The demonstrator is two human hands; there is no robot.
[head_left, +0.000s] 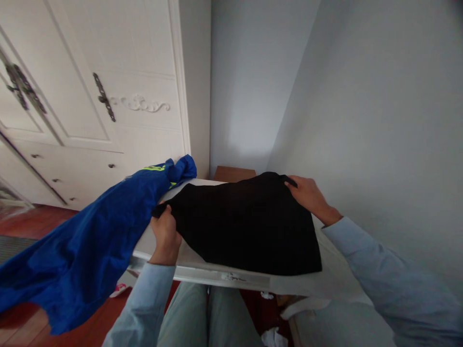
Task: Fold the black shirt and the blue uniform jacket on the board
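A black garment [246,221] lies spread on a white table top [202,274]. My left hand [165,232] is closed on its near left corner. My right hand [307,193] pinches its far right corner against the grey wall side. Both arms wear light blue sleeves. A blue garment with yellow-green marks [87,241] hangs off the table's left edge, touching my left hand's side.
A white wardrobe [90,86] with dark metal handles stands at the left. Grey walls [379,120] close in at the back and right. A brown wooden piece [234,173] sits behind the table. Red-brown floor [32,221] lies at the left, with small items under the table.
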